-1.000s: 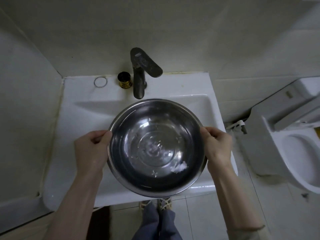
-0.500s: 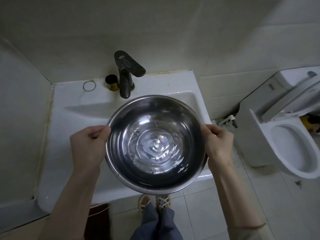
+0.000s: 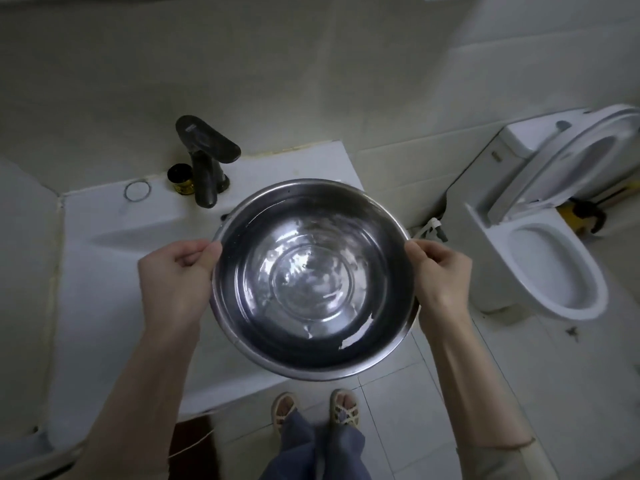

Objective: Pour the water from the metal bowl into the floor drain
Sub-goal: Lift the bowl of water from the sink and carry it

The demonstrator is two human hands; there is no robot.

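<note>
One metal bowl (image 3: 311,278), two hands, one faucet (image 3: 204,168), one toilet (image 3: 554,258).

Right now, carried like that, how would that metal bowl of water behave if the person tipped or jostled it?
The metal bowl looks stiff, so it should hold shape. Its rippling water would likely slosh and shift weight. With the left hand and right hand pinching only the thin, possibly wet rim, the grip might slip.

metal bowl (image 3: 313,278) above sink (image 3: 104,271) edge; toilet (image 3: 540,265) right.
</note>
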